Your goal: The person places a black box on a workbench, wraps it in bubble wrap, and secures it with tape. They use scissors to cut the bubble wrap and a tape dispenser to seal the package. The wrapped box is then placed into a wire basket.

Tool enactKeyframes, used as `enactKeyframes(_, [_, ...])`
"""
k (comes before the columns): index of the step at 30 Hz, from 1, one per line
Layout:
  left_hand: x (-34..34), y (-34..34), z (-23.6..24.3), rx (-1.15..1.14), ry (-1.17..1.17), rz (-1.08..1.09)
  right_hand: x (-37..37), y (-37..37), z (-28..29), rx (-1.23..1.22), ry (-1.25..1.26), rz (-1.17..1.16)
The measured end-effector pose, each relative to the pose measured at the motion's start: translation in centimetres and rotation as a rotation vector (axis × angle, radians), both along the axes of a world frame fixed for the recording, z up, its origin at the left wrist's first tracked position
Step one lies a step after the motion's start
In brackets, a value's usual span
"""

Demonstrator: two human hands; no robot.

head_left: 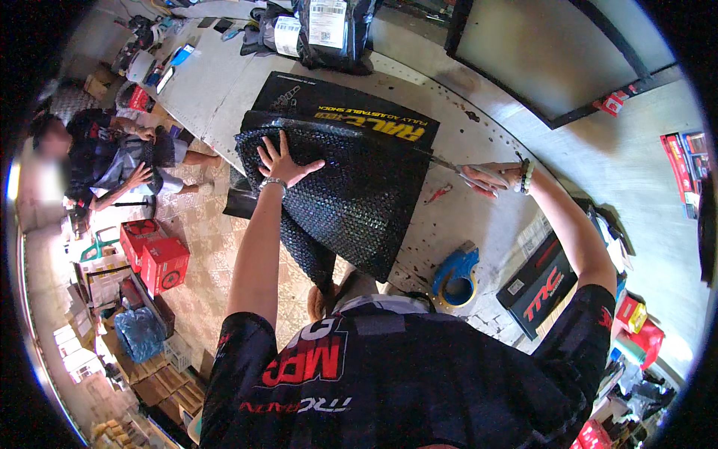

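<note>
A sheet of black bubble wrap (344,202) lies over the near part of a black box (359,108) with yellow lettering, and its lower end hangs past the table edge. My left hand (286,161) lies flat on the wrap with its fingers spread. To the right, my right hand (499,178) is closed around the handles of a pair of scissors (447,162). The blades point left and reach the right edge of the wrap, near the box's near side; their tips are hard to make out.
On the white table (217,78) sit a blue tape dispenser (455,277), a dark box (540,284) at right and black wrapped parcels (333,34) at the back. Another person (112,150) sits at left. Red boxes (161,262) stand on the floor.
</note>
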State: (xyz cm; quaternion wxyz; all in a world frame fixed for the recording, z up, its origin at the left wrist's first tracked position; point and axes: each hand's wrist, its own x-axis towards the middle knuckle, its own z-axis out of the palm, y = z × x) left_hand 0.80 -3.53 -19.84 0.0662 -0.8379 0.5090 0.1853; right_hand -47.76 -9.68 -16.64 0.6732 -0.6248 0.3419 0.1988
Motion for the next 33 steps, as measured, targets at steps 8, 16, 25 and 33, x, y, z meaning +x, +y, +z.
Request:
enactKeyframes(8, [0.0, 0.2, -0.1, -0.023, -0.002, 0.002, 0.1, 0.2, 1.1, -0.082, 0.000, -0.151])
enactKeyframes(16, [0.0, 0.2, 0.0, -0.035, 0.019, -0.001, -0.1, 0.3, 0.8, -0.031, -0.109, -0.021])
enactKeyframes(25, [0.1, 0.3, -0.1, -0.056, 0.029, -0.003, 0.7, 0.0, 2.7, -0.237, 0.083, 0.055])
enactKeyframes(33, [0.0, 0.2, 0.0, -0.036, -0.007, -0.005, 2.4, -0.6, 1.2, -0.068, 0.042, -0.058])
